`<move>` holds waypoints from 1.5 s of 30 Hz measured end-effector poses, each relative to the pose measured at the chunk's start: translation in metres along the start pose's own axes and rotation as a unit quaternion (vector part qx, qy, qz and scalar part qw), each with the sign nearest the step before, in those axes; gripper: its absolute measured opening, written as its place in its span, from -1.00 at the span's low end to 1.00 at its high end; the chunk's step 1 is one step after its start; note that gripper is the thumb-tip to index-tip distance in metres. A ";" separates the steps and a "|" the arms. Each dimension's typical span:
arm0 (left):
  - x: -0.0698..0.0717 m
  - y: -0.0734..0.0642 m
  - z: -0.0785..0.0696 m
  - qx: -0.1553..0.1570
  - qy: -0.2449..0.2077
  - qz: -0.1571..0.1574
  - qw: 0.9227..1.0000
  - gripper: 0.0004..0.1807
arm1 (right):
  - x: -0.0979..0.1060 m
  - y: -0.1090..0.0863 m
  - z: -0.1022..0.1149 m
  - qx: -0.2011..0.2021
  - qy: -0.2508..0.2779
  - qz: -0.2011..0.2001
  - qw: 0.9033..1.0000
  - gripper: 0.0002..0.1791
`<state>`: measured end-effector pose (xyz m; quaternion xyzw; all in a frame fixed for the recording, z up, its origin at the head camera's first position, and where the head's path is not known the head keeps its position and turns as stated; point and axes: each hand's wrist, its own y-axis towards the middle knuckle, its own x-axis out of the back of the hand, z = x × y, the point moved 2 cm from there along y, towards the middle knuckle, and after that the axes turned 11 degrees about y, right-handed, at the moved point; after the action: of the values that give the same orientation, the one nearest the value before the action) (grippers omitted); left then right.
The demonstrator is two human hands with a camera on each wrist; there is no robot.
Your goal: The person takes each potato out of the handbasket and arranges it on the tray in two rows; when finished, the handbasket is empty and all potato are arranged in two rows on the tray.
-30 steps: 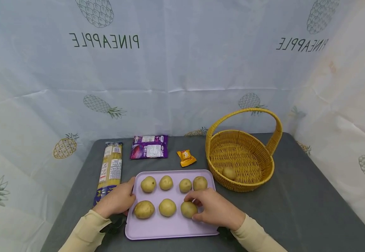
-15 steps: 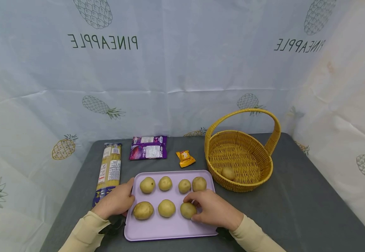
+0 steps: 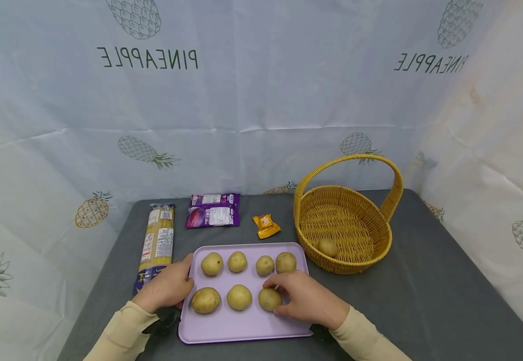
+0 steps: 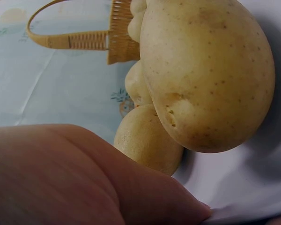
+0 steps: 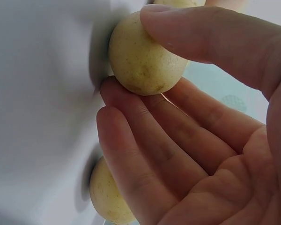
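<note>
A lilac tray [image 3: 248,331] bears several potatoes in two rows. At its left edge, my left hand [image 3: 167,287] grips the rim; in the left wrist view the thumb lies along the rim beside a large potato [image 4: 208,70]. My right hand [image 3: 308,301] holds the right potato of the near row [image 3: 269,300], thumb on one side and fingertips on the other. The right wrist view shows this potato [image 5: 143,56] low at the tray surface, with another potato [image 5: 107,194] beyond the fingers.
A yellow wicker basket [image 3: 344,268] with a tall handle stands behind the tray's right corner, one potato [image 3: 327,247] inside. Behind the tray lie an orange packet [image 3: 267,226] and a purple packet [image 3: 213,210]. A pack of noodles [image 3: 157,240] lies left, beside my left hand.
</note>
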<state>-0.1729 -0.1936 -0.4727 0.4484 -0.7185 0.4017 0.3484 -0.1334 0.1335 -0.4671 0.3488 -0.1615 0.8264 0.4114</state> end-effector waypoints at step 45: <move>0.002 0.002 0.000 -0.009 0.004 0.008 1.000 -0.19 | 0.044 -0.011 0.001 -0.021 0.049 -0.036 0.998 -0.56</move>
<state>-0.1757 -0.1936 -0.4715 0.4379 -0.7241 0.4001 0.3520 -0.1424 0.1649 -0.4360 0.3048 -0.1454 0.8236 0.4557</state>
